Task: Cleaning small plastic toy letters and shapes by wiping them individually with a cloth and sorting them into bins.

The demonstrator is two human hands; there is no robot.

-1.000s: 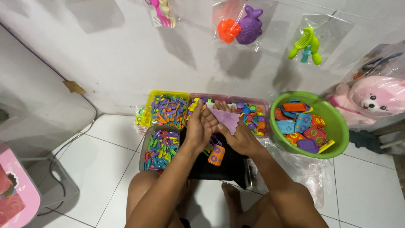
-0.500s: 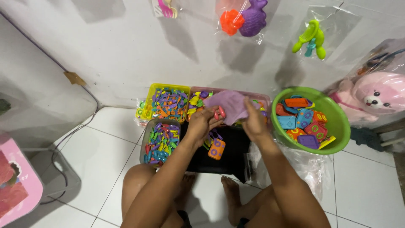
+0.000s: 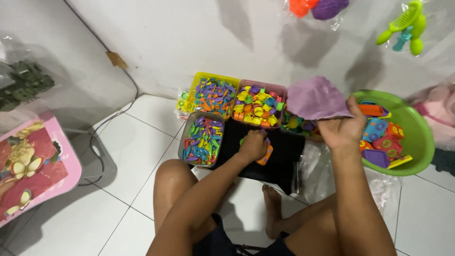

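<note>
While the right hand (image 3: 342, 130) lifts a purple cloth (image 3: 316, 98) pinched in its fingers clear of the sorted trays, the left hand (image 3: 252, 146) closes on an orange toy piece (image 3: 266, 154) on the black mat (image 3: 279, 156) below.

The purple piece (image 3: 315, 98) is a thin, flat sheet with a rough surface and a rounded upper edge. It is lifted up, above the far right corner of the black cloth (image 3: 279, 156), with its right lower corner pinched. The orange toy piece (image 3: 266, 154) is small and has rounded corners. It lies on the black cloth near the middle, mostly covered.
</note>
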